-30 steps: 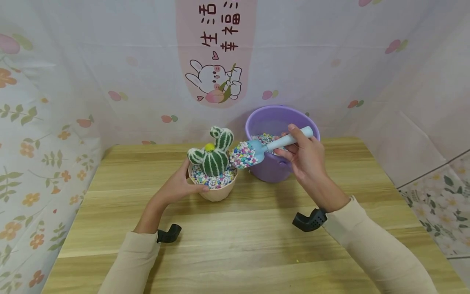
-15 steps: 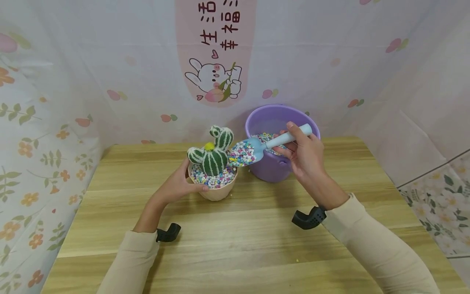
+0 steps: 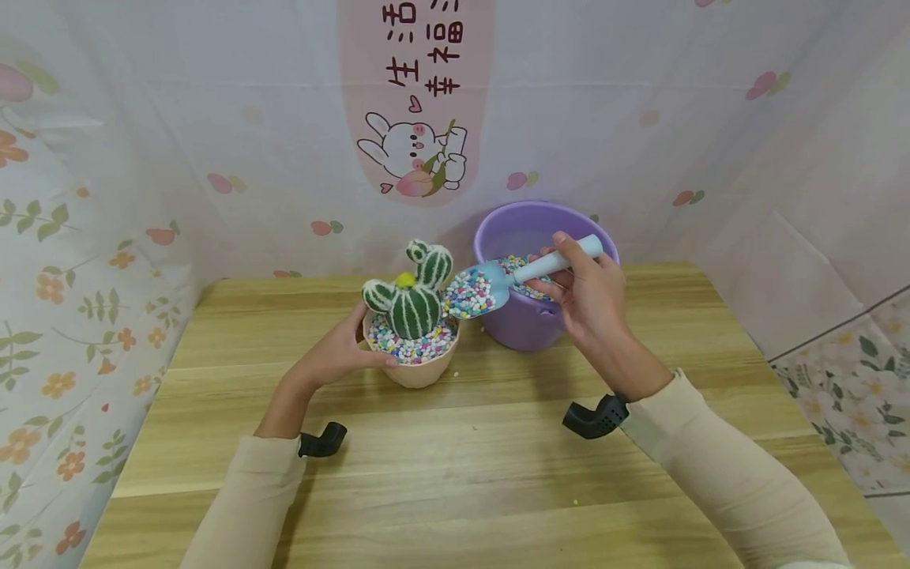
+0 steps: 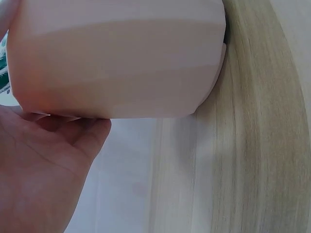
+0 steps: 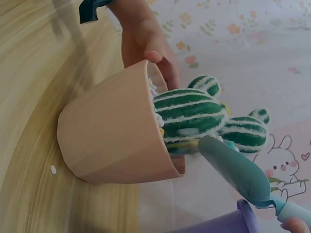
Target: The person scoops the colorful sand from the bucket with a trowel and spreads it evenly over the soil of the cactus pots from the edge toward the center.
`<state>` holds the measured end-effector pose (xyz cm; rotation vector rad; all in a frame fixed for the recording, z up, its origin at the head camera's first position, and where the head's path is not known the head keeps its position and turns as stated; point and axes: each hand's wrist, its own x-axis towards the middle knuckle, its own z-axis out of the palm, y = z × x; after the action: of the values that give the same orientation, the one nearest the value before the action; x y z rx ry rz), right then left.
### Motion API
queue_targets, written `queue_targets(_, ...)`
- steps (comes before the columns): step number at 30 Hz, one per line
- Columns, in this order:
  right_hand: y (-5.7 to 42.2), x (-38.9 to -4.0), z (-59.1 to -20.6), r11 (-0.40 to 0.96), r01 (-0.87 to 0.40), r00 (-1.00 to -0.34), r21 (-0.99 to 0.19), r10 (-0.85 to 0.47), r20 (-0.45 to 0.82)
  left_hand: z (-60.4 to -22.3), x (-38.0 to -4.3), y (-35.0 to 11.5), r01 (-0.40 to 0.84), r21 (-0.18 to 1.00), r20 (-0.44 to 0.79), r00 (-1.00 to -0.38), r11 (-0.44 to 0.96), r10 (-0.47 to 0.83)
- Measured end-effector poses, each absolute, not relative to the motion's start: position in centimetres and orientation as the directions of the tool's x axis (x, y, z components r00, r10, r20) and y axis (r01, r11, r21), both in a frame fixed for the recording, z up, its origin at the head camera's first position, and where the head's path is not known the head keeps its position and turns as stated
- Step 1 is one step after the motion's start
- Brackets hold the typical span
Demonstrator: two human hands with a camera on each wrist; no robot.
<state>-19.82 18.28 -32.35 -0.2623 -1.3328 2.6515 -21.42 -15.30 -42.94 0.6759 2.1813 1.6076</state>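
A light blue hand shovel [image 3: 501, 284] heaped with multicoloured pebbles is tilted, its tip over the right rim of a peach flowerpot [image 3: 421, 375]. My right hand [image 3: 596, 299] grips the shovel's handle, thumb on top. In the right wrist view, blurred pebbles [image 5: 187, 144] drop off the shovel's tip into the pot. A knitted green-and-white cactus [image 3: 415, 316] with a yellow flower stands in the pot, pebbles around its base. My left hand [image 3: 334, 354] holds the pot from the left, thumb at the front rim; its fingers reach behind the pot.
A purple bucket [image 3: 524, 330] with more pebbles stands behind and below the right hand, close to the back curtain [image 3: 277, 158]. A few stray pebbles lie on the wooden table [image 3: 441, 474], one beside the pot [image 5: 53, 169]. Floral cloth [image 3: 78, 316] borders the left side.
The shovel tips slightly further, its front edge still over the pot's right rim. A stray pebble now lies on the table right of the pot. The left hand keeps its hold.
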Motion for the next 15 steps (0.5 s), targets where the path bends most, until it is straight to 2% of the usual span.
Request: queue_targets(15,18.19,-20.15,-31.99,-0.561,-0.077,-0.966,-0.824,0.246,-0.077,-42.73,-21.95,-15.65,0.135,0.976,-0.002,-0.785,0.174,0.620)
